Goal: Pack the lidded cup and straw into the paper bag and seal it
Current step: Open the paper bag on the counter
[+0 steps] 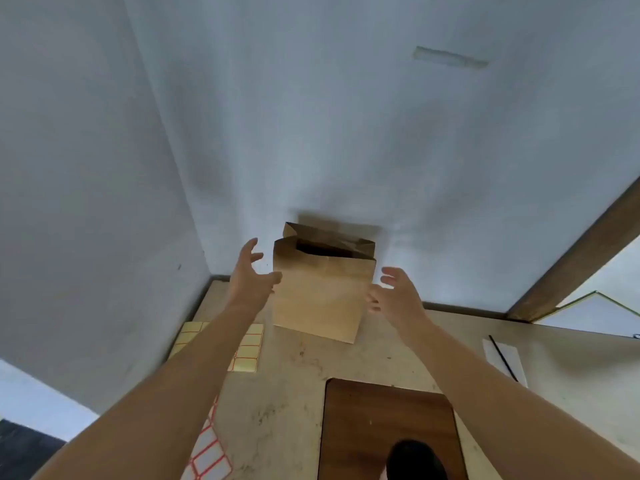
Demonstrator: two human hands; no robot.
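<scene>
A brown paper bag [320,292] stands upright at the back of the table, against the wall, with its mouth open at the top. My left hand [251,275] is spread open just beside the bag's left edge, thumb close to the paper. My right hand [394,292] is open at the bag's right edge, fingertips near or touching its side. A black lid of the cup [414,459] shows at the bottom edge, standing on a dark wooden tray [388,410]. A black straw [503,358] lies on a white paper wrapper at the right.
Sheets of yellow labels [247,351] with red borders lie to the left, and white red-bordered labels [207,455] sit nearer. The beige table [294,393] fits into a wall corner. A wooden beam [571,258] slants at the right.
</scene>
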